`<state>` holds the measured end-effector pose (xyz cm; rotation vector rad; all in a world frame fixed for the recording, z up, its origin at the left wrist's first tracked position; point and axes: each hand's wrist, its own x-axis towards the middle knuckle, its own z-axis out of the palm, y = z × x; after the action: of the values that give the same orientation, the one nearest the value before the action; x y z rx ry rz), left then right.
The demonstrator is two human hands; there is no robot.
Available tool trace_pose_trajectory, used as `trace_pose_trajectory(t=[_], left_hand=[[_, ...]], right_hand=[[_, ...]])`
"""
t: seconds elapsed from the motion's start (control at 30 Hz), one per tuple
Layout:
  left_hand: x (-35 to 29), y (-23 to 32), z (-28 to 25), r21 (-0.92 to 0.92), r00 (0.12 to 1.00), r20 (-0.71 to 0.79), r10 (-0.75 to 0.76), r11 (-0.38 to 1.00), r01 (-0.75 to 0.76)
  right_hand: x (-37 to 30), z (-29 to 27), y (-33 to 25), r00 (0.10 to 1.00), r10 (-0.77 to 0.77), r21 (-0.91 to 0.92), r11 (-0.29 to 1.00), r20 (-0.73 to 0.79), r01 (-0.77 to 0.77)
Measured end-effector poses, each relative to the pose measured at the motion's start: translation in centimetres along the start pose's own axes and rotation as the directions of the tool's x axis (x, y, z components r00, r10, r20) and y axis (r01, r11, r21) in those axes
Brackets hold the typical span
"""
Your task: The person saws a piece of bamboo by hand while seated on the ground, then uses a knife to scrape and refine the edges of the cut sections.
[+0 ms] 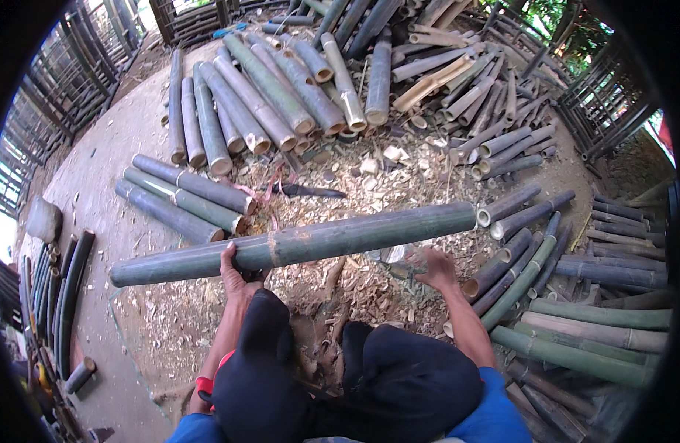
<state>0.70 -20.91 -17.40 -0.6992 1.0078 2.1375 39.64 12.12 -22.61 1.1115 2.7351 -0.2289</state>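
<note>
A long dark green bamboo pole (340, 240) with a pale ring at its joint lies across the view, raised above the ground. My left hand (240, 275) is closed round it from below, left of the joint. My right hand (434, 267) is just below the pole's right part, apart from it, with its fingers loosely spread. Beside those fingers lies a shiny greyish thing (391, 255) that I cannot make out. Beyond the pole, a dark blade-shaped tool (310, 191) rests on wood chips (384, 193).
Three cut bamboo lengths (185, 196) lie at the left. A large bamboo stack (281, 96) fills the far side, and more green poles (591, 332) lie at the right. Dark curved poles (73, 295) and a grey block (44, 219) are at the far left.
</note>
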Motion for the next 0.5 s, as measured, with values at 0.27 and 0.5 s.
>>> trace_pose_trajectory(t=[0.27, 0.5], left_hand=[[-0.4, -3.1, -3.8, -0.005, 0.990, -0.028, -0.136, 0.991, 0.135], [-3.1, -8.1, -1.8, 0.718, 0.591, 0.029, -0.806, 0.428, 0.549]], right_hand=[[-3.3, 1.5, -12.0, 0.955, 0.295, 0.557, 0.794, -0.002, -0.244], [-3.1, 4.3, -14.5, 0.915, 0.401, 0.235, 0.893, -0.034, -0.383]])
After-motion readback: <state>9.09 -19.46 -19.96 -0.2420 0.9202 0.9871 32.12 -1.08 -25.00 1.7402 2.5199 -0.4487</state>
